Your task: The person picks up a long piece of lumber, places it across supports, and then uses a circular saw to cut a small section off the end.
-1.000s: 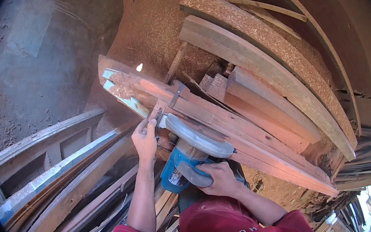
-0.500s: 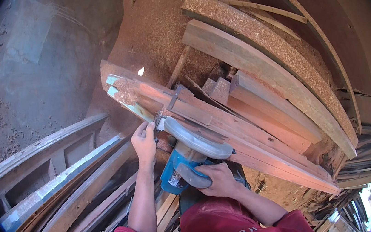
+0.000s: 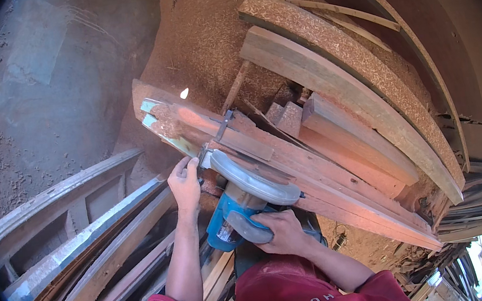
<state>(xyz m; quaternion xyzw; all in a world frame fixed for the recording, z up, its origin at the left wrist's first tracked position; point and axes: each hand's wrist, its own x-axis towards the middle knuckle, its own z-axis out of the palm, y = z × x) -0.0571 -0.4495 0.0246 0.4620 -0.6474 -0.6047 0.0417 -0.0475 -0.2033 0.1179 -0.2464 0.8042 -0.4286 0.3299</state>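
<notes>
A blue circular saw (image 3: 223, 220) with a grey blade guard (image 3: 256, 178) rests over the near side of a reddish plank (image 3: 317, 184). My right hand (image 3: 284, 231) is wrapped round the saw's rear handle. At the saw's front end, my left hand (image 3: 185, 184) pinches a metal edge guide (image 3: 203, 157); my fingers partly hide it. The guide's upright bar (image 3: 225, 126) reaches across the wood. Sawdust lies on the plank's far left end, beside pale green painted patches (image 3: 148, 105). The blade itself is hidden under the guard.
Thick curved beams (image 3: 340, 72) covered in shavings lie at the upper right, with shorter timber blocks (image 3: 334, 121) beneath them. Long boards (image 3: 103, 251) and a panelled frame (image 3: 67, 202) are stacked at lower left. A dusty grey sheet (image 3: 62, 70) covers the upper left.
The saw and its edge guide have shifted very slightly to the left along the plank, with my left hand moving along. My right hand keeps its grip.
</notes>
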